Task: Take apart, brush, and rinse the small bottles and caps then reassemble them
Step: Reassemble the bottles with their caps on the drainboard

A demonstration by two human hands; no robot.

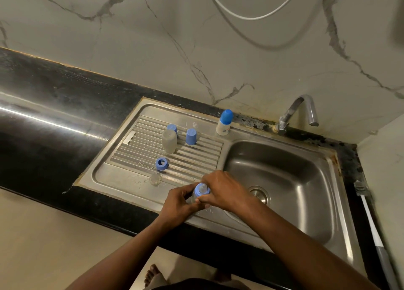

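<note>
Over the sink's front edge (pixel 153 199), the left hand (pixel 179 204) grips the small bottle (pixel 194 196) and the right hand (pixel 223 191) pinches its blue ring (pixel 202 190); it looks light, wet and slippery, so hold the body firmly.

Identify your parts by colour.

- Wall (pixel 196 49): off-white with grey veining.
- Counter (pixel 54 97): black, speckled near the tap (pixel 297 112), which is silver.
- Sink (pixel 284 180): steel grey, with a ribbed drainboard.
- Caps (pixel 191 136) and loose ring (pixel 161 163): blue.
- Standing bottle (pixel 169 141): cloudy clear.
- Rear bottle (pixel 222 129): white with a blue top.
- Held bottle (pixel 193 197): clear.
- Held ring (pixel 197 190): blue.
- Hose (pixel 251 18): white.
- Brush (pixel 370 222): white handle, grey grip.
</note>
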